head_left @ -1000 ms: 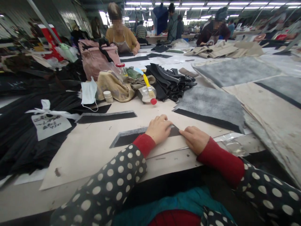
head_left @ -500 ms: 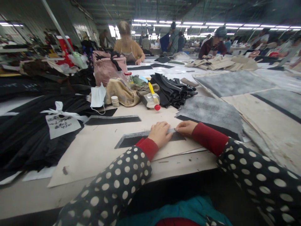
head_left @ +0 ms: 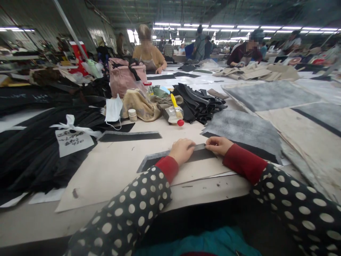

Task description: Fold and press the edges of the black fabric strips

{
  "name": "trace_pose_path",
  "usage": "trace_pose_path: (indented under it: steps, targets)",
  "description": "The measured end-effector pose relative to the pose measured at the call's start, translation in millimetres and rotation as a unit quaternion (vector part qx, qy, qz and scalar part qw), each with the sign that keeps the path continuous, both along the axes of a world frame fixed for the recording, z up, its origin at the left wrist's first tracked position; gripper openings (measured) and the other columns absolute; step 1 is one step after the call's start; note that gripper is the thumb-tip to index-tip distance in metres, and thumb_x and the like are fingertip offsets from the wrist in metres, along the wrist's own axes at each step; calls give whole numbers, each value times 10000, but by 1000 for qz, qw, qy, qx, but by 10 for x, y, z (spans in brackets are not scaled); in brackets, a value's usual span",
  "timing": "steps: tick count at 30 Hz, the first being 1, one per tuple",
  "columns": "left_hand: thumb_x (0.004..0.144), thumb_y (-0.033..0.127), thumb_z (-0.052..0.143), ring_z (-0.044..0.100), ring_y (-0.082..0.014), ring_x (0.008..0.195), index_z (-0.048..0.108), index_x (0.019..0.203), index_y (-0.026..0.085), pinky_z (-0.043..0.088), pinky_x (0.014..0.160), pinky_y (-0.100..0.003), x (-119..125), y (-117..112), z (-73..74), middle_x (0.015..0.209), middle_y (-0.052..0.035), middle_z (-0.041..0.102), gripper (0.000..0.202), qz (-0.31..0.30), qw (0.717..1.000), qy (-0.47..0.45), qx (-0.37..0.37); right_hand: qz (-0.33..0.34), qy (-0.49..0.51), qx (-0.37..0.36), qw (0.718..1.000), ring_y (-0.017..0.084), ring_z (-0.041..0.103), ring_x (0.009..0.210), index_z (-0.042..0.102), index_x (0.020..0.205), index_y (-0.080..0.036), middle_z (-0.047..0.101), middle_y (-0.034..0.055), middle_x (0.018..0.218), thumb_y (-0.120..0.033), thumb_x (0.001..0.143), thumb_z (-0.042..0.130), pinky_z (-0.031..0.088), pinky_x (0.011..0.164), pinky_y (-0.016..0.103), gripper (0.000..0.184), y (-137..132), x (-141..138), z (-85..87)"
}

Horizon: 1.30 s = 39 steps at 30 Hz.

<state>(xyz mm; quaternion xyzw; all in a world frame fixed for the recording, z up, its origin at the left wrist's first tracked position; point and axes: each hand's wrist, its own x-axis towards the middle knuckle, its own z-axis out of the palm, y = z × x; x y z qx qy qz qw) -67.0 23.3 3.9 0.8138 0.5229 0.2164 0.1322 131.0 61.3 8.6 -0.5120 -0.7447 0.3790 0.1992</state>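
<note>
A black fabric strip (head_left: 201, 154) with a grey edge lies on the pale board (head_left: 106, 170) in front of me. My left hand (head_left: 182, 151) rests on the middle of the strip, fingers pointing right and not gripped round anything. At the strip's right end, my right hand (head_left: 218, 145) pinches the grey edge between thumb and fingertips. Part of the strip is hidden under my left hand. A similar black strip (head_left: 130, 136) lies farther off to the left. Just beyond my right hand is a grey sheet (head_left: 239, 128) with a black strip along its near edge.
Black cloth (head_left: 32, 153) with a written tag (head_left: 74, 142) is heaped at left. Farther back are a yellow-handled brush (head_left: 176, 105), a small jar (head_left: 132, 115), a face mask (head_left: 113, 109), a pink bag (head_left: 125, 76) and stacked black pieces (head_left: 197, 101). Co-workers stand across the table.
The strip has shifted slightly right and towards me, and its left end has swung nearer. My right hand still pinches its edge; my left hand stays on it. The view has turned slightly.
</note>
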Motion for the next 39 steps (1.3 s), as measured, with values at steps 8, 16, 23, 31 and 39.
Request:
trace_pose_path:
  steps: [8, 16, 23, 31, 39]
  targets:
    - [759, 212, 481, 501, -176, 899, 615, 931, 267, 395, 803, -317, 58, 38, -30, 934, -3, 589, 225, 1, 1000, -15, 1, 118, -57, 152, 980, 112, 488, 661, 634, 907, -127, 521, 48, 815, -142, 643, 477, 428, 665, 257, 308, 88, 6, -69]
    - [770, 174, 458, 495, -160, 873, 627, 884, 265, 396, 803, -296, 53, 17, -36, 906, 1, 585, 224, -17, 999, -2, 27, 182, -91, 272, 940, 136, 512, 776, 627, 850, -147, 526, 64, 855, -69, 669, 455, 435, 709, 264, 262, 22, 24, -46]
    - [811, 166, 401, 483, -183, 847, 604, 888, 255, 397, 726, -332, 85, -70, 62, 923, -15, 575, 235, -44, 990, 115, 71, 202, -208, 380, 878, 162, 468, 789, 625, 824, -145, 553, 82, 881, -50, 693, 431, 404, 748, 288, 253, -121, -69, -19]
    - [799, 141, 405, 513, -154, 869, 608, 935, 228, 411, 803, -293, -76, 6, 76, 947, -18, 586, 259, -92, 994, 58, 25, 138, -315, 376, 860, 189, 469, 839, 603, 781, -114, 567, 96, 846, -175, 767, 454, 364, 787, 289, 161, -327, -269, 3]
    - [714, 113, 479, 553, -131, 830, 639, 885, 180, 424, 819, -251, -334, 38, 87, 887, -12, 617, 243, -47, 996, -52, -61, 73, -313, 325, 890, 203, 477, 845, 606, 832, -128, 579, 98, 879, -236, 770, 490, 347, 769, 310, 170, -329, -406, 33]
